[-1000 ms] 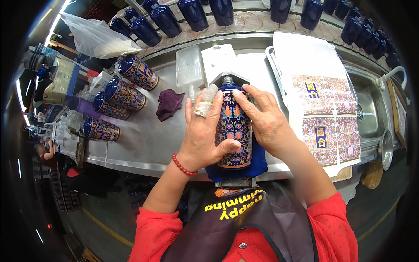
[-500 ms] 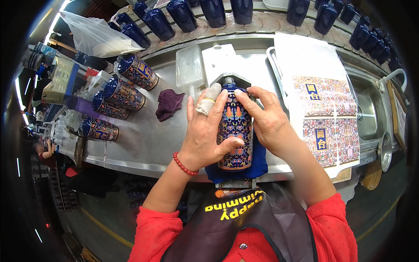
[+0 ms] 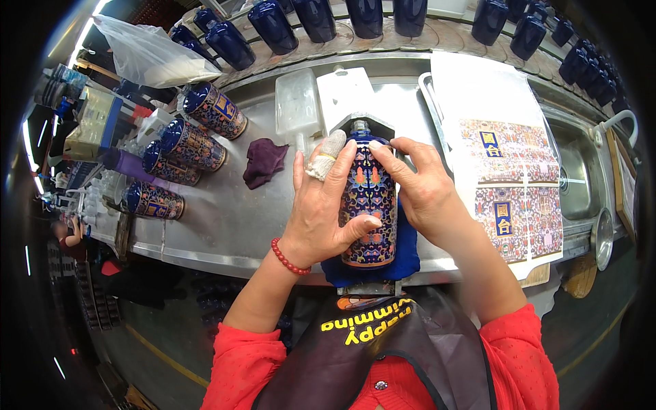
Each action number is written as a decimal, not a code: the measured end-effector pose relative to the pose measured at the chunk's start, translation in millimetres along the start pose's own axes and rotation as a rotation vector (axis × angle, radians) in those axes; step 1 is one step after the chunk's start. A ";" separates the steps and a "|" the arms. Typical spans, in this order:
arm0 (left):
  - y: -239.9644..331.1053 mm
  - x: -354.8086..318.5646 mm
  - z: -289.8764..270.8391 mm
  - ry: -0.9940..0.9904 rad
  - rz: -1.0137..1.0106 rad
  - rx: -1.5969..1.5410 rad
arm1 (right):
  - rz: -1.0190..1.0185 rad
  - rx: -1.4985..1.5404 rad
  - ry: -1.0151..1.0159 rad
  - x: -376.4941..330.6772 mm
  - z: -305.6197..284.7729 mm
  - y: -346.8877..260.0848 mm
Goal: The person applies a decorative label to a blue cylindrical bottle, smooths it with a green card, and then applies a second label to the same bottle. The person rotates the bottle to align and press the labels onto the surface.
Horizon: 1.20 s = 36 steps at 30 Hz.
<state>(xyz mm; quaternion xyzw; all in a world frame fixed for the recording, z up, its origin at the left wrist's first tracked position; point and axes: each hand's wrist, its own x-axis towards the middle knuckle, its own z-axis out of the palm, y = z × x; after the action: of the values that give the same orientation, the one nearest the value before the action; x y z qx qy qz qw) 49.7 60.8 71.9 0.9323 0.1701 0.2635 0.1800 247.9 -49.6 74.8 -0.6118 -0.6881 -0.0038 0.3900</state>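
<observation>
A dark blue bottle [image 3: 369, 198] with a colourful floral wrap lies on its back, its neck pointing away from me and braced by a metal rest [image 3: 379, 127]. Under its base is a blue cloth [image 3: 408, 253]. My left hand [image 3: 318, 212] rests on the bottle's left side with fingers spread and thumb stretched across the wrap. One of its fingers wears a whitish cloth cover [image 3: 331, 152] with a yellow band. My right hand [image 3: 427, 188] presses an extended index finger on the bottle's shoulder; its other fingers spread along the right side, and the thumb is hidden.
Several wrapped bottles [image 3: 215, 111] lie at the left beside a purple cloth [image 3: 265, 162]. Printed floral sheets [image 3: 509, 191] are stacked at the right, near a sink [image 3: 570, 171]. Behind the metal table [image 3: 225, 225], plain blue bottles [image 3: 314, 19] stand on a conveyor [image 3: 437, 39].
The plain blue bottles on the far conveyor have shifted to the right. My right hand has moved very slightly; my left hand and the wrapped bottle look the same.
</observation>
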 end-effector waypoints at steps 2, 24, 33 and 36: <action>0.0 0.4 0.2 -0.007 0.001 0.013 | -0.013 -0.016 0.002 1.3 0.7 -0.8; 1.1 0.3 2.8 0.001 0.029 0.029 | -0.004 -0.096 0.015 -5.4 7.7 -3.0; 5.6 4.2 2.6 0.006 0.054 0.055 | 0.022 -0.107 -0.011 -5.4 8.3 -4.8; 5.4 3.7 2.8 0.001 0.046 0.054 | 0.004 -0.114 -0.001 -6.0 7.6 -4.0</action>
<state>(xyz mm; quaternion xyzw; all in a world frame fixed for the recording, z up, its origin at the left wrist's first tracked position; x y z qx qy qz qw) 55.4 56.9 73.5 0.9405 0.1557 0.2631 0.1485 240.2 -52.0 68.1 -0.6346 -0.6856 -0.0419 0.3542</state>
